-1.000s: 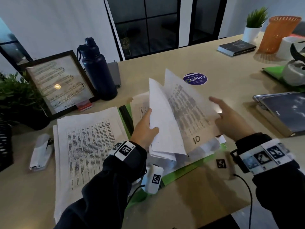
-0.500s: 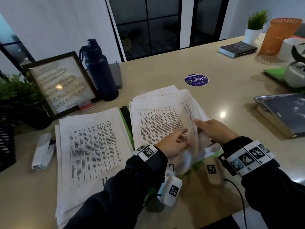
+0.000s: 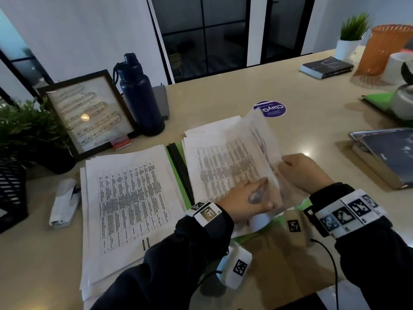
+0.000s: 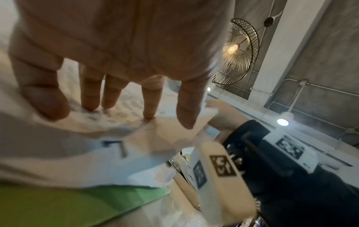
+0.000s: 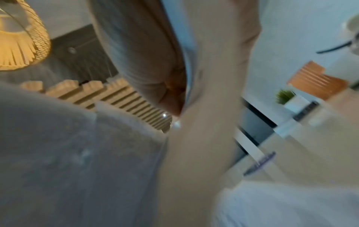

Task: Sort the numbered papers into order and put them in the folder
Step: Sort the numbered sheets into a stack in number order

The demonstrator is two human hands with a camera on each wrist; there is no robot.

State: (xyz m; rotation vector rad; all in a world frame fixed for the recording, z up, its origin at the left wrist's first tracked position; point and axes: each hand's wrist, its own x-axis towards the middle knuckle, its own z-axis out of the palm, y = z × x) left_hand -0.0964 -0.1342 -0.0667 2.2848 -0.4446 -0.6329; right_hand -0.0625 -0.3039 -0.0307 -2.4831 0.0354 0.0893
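Raised since 0.5 s ago: top sheet (image 3: 257,139) off right stack (image 3: 214,166) on green folder (image 3: 176,162), long axis pointing away | right hand (image 3: 301,173) pinches sheet edge | left hand (image 3: 243,202) flat, fingers straight on stack

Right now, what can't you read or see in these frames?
- Head view: printed text on the left stack and right stack is too small and blurred.
- Head view: the lifted sheet covers the left hand fingertips.
- Right wrist view: motion blur; the right hand grip is unclear.
- Folder: mostly under papers.
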